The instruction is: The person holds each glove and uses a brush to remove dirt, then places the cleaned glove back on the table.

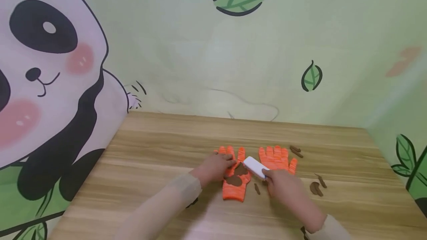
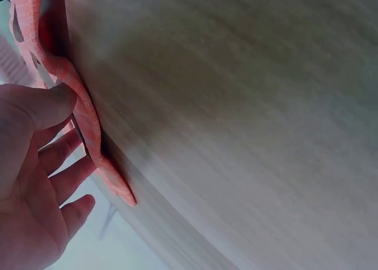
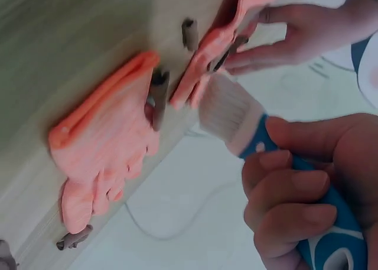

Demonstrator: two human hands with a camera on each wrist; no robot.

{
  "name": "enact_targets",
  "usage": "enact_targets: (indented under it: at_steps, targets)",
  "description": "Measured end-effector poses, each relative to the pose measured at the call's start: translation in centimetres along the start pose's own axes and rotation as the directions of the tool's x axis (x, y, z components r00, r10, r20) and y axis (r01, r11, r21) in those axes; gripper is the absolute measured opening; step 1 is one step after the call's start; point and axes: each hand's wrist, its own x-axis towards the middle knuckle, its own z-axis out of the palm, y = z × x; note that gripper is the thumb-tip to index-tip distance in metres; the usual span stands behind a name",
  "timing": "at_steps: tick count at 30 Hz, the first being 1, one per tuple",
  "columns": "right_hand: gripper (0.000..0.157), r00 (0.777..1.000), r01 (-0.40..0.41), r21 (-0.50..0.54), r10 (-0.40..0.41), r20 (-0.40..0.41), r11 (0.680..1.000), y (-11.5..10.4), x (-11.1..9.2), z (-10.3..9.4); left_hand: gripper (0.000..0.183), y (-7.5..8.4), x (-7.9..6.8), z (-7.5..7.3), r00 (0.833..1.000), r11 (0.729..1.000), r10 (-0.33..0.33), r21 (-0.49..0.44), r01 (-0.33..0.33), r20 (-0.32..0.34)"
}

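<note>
The step in hand looks like brushing brown patches (image 1: 234,180) off an orange glove (image 1: 234,192), which lies on the table (image 1: 160,140), fingers toward the far edge. The right hand (image 1: 281,184) grips a brush (image 1: 256,167), its fingers curled round the handle; whether the bristles (image 3: 227,107) touch the glove is unclear. The left hand (image 1: 215,166) rests on this glove with fingers extended. A second glove (image 1: 275,160) lies nearer the right edge. The next move probably calls for bristles against the patches while the left hand steadies the fabric.
</note>
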Motion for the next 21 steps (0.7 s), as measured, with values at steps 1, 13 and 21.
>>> enact_targets:
  at_steps: [1, 13, 21]
  targets:
    - [0.030, 1.000, -0.002, 0.010, 0.002, -0.007, 1.000, 0.0, 0.1, -0.1, 0.056, 0.0, 0.0, 0.0, 1.000, 1.000, -0.002, -0.009, 0.002, 0.006]
    - [0.030, 0.998, 0.000, -0.020, 0.002, 0.061, 1.000, -0.5, 0.8, 0.3, 0.057, 0.3, 0.2, -1.2, 1.000, 0.999, 0.010, -0.037, -0.010, 0.003]
    - [0.030, 1.000, 0.009, 0.009, -0.009, 0.016, 1.000, -0.7, 0.9, -0.4, 0.050, 0.5, 0.2, -1.4, 1.000, 1.000, 0.010, 0.030, -0.010, 0.002]
